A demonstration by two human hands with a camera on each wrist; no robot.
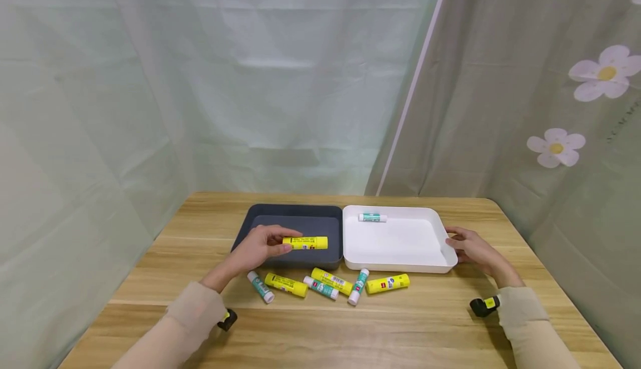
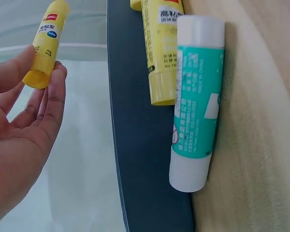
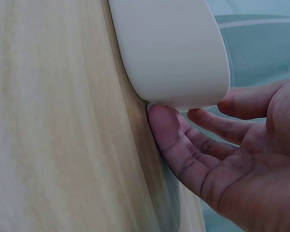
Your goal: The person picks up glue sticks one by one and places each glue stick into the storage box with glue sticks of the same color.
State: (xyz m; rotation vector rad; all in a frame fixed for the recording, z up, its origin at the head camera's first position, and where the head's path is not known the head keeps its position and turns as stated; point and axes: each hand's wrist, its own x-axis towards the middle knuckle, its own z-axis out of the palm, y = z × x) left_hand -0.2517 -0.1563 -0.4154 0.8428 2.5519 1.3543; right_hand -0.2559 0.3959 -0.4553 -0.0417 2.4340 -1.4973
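Note:
My left hand (image 1: 260, 245) pinches a yellow glue stick (image 1: 311, 242) between thumb and fingers, holding it level above the dark grey tray (image 1: 240, 242). In the left wrist view, that glue stick (image 2: 47, 41) stands out past the fingertips. My right hand (image 1: 473, 248) holds the right end of the white tray (image 1: 400, 266), its thumb at the rim and its fingers against the outer wall (image 3: 171, 58). A white-and-teal glue stick (image 1: 373, 217) lies inside the white tray near its back wall.
In front of the trays lie several loose glue sticks, among them a yellow one (image 1: 286, 284), a teal one (image 1: 261, 286) and another yellow one (image 1: 388, 284) at the right. The two trays stand side by side on the wooden table (image 1: 320, 330). Curtains (image 1: 300, 107) hang behind.

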